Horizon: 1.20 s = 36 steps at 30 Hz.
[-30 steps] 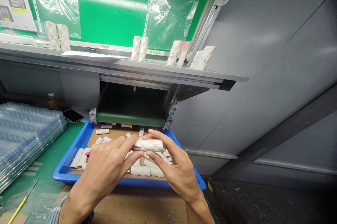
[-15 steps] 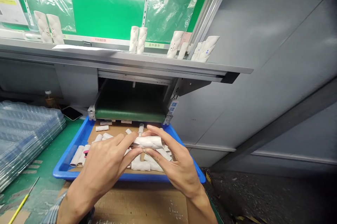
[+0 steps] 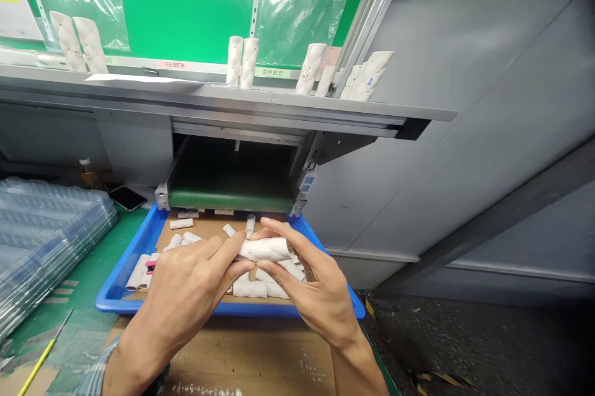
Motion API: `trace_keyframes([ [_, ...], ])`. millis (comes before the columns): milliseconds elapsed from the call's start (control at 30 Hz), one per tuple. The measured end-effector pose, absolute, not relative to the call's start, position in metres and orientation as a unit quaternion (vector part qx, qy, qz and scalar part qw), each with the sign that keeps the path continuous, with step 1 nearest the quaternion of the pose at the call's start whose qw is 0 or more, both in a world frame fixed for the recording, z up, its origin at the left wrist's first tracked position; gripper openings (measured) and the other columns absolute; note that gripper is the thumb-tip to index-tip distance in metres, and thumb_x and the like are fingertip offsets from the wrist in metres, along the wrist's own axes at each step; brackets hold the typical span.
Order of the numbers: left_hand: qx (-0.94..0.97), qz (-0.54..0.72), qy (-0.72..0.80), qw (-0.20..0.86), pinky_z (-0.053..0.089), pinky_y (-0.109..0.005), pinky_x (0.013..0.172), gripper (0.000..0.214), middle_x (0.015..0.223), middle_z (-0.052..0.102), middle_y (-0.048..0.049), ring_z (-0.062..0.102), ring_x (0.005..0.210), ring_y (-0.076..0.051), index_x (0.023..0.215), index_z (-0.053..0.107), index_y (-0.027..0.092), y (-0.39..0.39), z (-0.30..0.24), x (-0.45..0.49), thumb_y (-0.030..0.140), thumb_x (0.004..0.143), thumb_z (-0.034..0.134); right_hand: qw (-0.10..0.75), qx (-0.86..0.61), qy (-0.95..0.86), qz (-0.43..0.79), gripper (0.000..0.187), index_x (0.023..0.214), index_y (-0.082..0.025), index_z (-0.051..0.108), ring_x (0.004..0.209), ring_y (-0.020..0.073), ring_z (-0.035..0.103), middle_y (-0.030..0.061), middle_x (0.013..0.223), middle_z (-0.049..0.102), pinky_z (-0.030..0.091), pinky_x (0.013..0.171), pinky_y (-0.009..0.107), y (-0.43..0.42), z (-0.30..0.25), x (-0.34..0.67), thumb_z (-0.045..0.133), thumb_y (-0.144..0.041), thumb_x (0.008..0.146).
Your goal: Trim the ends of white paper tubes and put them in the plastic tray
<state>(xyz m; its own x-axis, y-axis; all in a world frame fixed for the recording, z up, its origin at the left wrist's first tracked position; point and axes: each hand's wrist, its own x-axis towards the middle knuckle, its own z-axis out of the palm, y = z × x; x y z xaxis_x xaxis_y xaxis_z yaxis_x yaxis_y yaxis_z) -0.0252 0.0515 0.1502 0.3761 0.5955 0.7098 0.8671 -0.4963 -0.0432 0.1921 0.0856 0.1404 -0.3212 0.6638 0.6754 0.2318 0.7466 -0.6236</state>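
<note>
My right hand point(image 3: 320, 287) is closed round a white tube point(image 3: 269, 250) with a dimpled, spiral-looking surface, its open end facing right. Thumb and fingers grip it from below and above. My left hand point(image 3: 190, 284) is closed at the tube's left end, thumb and forefinger close against it. From behind that hand sticks out the pink end of a slim tool point(image 3: 150, 267); its tip is hidden now. Both hands are over a blue tray point(image 3: 109, 304) lined with cardboard, where several similar white tubes point(image 3: 250, 289) lie loose.
Behind the tray is a green conveyor belt point(image 3: 232, 199). Above it, a metal shelf point(image 3: 279, 105) carries several upright white tubes point(image 3: 250, 63). At left are stacked clear plastic trays point(image 3: 51, 241), a phone point(image 3: 127, 198), a bottle point(image 3: 88, 174) and a yellow pen-like tool point(image 3: 41, 359).
The tube is turned slightly between my hands and sits a little higher. A dark metal tip seen at its left end before is now hidden. The view has shifted slightly.
</note>
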Motion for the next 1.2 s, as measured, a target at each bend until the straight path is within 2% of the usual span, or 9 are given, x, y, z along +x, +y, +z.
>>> trace_keyframes([
  [167, -0.8, -0.358, -0.446, 0.181, 0.049, -0.029, 0.062, 0.039, 0.098, 0.082, -0.0039, 0.078, 0.074, -0.02, 0.131, 0.067, 0.022, 0.056, 0.148, -0.027, 0.047, 0.114, 0.043, 0.52, -0.272, -0.768, 0.255, 0.045, 0.145, -0.042, 0.063, 0.117, 0.0193, 0.071, -0.0013, 0.125, 0.077, 0.056, 0.103, 0.03, 0.087, 0.139, 0.192, 0.076, -0.032, 0.102],
  [267, -0.795, -0.412, -0.435, 0.097, 0.055, -0.026, 0.071, 0.036, 0.112, 0.082, -0.004, 0.078, 0.082, -0.018, 0.134, 0.065, 0.024, 0.06, 0.147, -0.03, 0.049, 0.111, 0.052, 0.545, -0.249, -0.736, 0.316, 0.038, 0.137, -0.039, 0.067, 0.118, 0.0199, 0.072, 0.0003, 0.125, 0.077, 0.058, 0.105, 0.032, 0.089, 0.139, 0.187, 0.077, -0.032, 0.101],
  [367, -0.783, -0.463, -0.414, 0.002, 0.057, -0.023, 0.077, 0.031, 0.115, 0.08, -0.0032, 0.077, 0.09, -0.016, 0.131, 0.066, 0.026, 0.064, 0.146, -0.032, 0.045, 0.109, 0.059, 0.547, -0.235, -0.71, 0.376, 0.035, 0.136, -0.034, 0.067, 0.122, 0.024, 0.072, 0.0049, 0.132, 0.074, 0.06, 0.106, 0.037, 0.092, 0.138, 0.181, 0.074, -0.042, 0.102],
  [433, -0.775, -0.486, -0.403, -0.026, 0.056, -0.022, 0.076, 0.026, 0.113, 0.079, -0.0036, 0.075, 0.09, -0.015, 0.128, 0.067, 0.025, 0.066, 0.147, -0.032, 0.04, 0.107, 0.062, 0.532, -0.255, -0.699, 0.405, 0.041, 0.141, -0.031, 0.065, 0.117, 0.0251, 0.074, 0.0074, 0.135, 0.073, 0.064, 0.101, 0.037, 0.094, 0.138, 0.18, 0.07, -0.049, 0.104],
  [533, -0.765, -0.498, -0.405, -0.059, 0.055, -0.022, 0.068, 0.028, 0.11, 0.077, -0.004, 0.07, 0.08, -0.014, 0.128, 0.068, 0.025, 0.069, 0.147, -0.032, 0.038, 0.104, 0.067, 0.522, -0.276, -0.685, 0.427, 0.044, 0.143, -0.031, 0.064, 0.106, 0.0226, 0.078, 0.0072, 0.132, 0.074, 0.066, 0.096, 0.034, 0.096, 0.138, 0.181, 0.07, -0.048, 0.103],
  [633, -0.757, -0.489, -0.421, -0.1, 0.053, -0.022, 0.062, 0.028, 0.105, 0.078, -0.0036, 0.065, 0.072, -0.013, 0.125, 0.07, 0.024, 0.07, 0.148, -0.033, 0.041, 0.103, 0.068, 0.525, -0.268, -0.68, 0.435, 0.05, 0.146, -0.03, 0.061, 0.114, 0.0231, 0.076, 0.0076, 0.13, 0.075, 0.064, 0.102, 0.035, 0.096, 0.139, 0.185, 0.075, -0.044, 0.1],
  [867, -0.749, -0.469, -0.448, -0.135, 0.049, -0.021, 0.058, 0.029, 0.093, 0.076, -0.0011, 0.06, 0.066, -0.012, 0.125, 0.071, 0.024, 0.07, 0.149, -0.035, 0.042, 0.102, 0.067, 0.529, -0.25, -0.675, 0.45, 0.049, 0.143, -0.03, 0.063, 0.116, 0.0226, 0.076, 0.007, 0.129, 0.077, 0.063, 0.102, 0.035, 0.097, 0.143, 0.188, 0.079, -0.036, 0.098],
  [1000, -0.75, -0.474, -0.441, -0.136, 0.051, -0.023, 0.062, 0.028, 0.085, 0.072, -0.0005, 0.065, 0.073, -0.015, 0.121, 0.073, 0.024, 0.072, 0.148, -0.036, 0.044, 0.102, 0.067, 0.526, -0.245, -0.676, 0.454, 0.047, 0.143, -0.03, 0.063, 0.118, 0.0238, 0.076, 0.0079, 0.129, 0.077, 0.063, 0.104, 0.037, 0.099, 0.142, 0.191, 0.078, -0.039, 0.099],
  [1200, -0.76, -0.479, -0.42, -0.13, 0.052, -0.023, 0.064, 0.027, 0.097, 0.077, -0.003, 0.062, 0.068, -0.013, 0.123, 0.074, 0.025, 0.073, 0.151, -0.035, 0.041, 0.103, 0.068, 0.523, -0.241, -0.682, 0.452, 0.047, 0.142, -0.029, 0.064, 0.121, 0.0265, 0.075, 0.0097, 0.13, 0.077, 0.062, 0.106, 0.041, 0.1, 0.143, 0.193, 0.078, -0.042, 0.099],
])
